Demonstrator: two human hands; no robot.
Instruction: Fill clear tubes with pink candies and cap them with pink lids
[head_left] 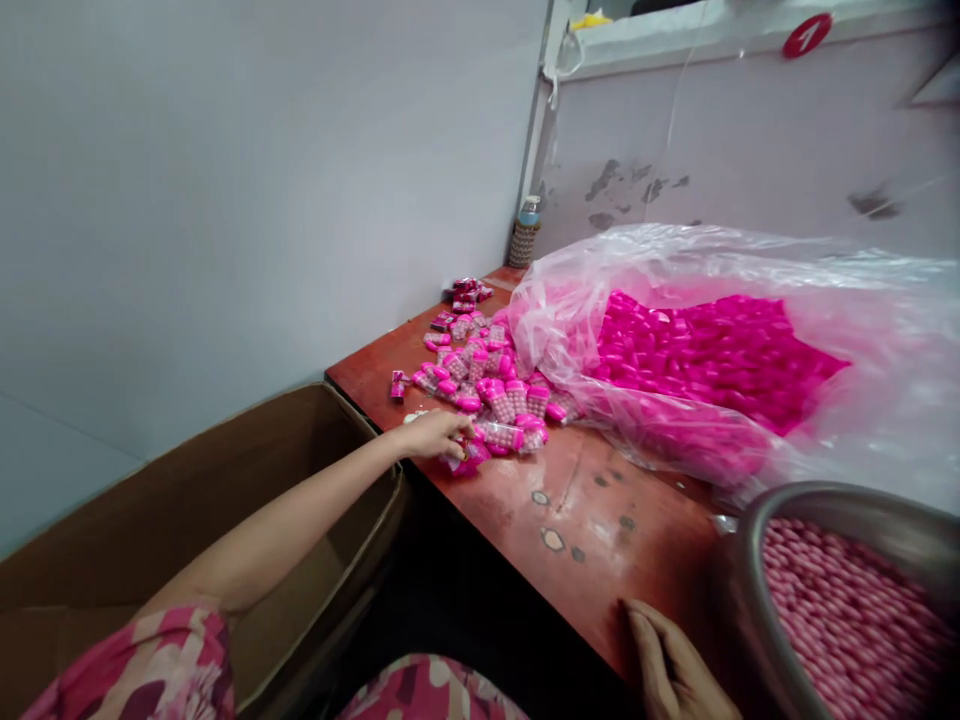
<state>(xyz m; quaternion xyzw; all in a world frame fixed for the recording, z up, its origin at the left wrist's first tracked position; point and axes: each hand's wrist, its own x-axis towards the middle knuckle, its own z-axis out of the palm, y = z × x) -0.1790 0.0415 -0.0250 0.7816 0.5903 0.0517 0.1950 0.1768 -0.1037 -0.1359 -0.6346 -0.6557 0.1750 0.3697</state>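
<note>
My left hand (435,435) reaches across to the near edge of a heap of small clear packs (501,402) with bright pink ends and pale pink balls inside. Its fingers are curled down at a bright pink piece (472,458); what lies between them is hidden. My right hand (671,665) rests at the table's front edge beside the metal bowl, fingers stretched out and holding nothing. Pink balls (847,620) fill this bowl (752,540). Behind it, a big clear plastic bag (562,300) lies open with many bright pink pieces (697,345) inside.
An open cardboard box (247,440) stands left of the red table (525,500). Small dark pink boxes (466,292) lie behind the packs, and one small box (397,385) sits near the left edge. A bottle (529,212) in a woven holder stands in the far corner.
</note>
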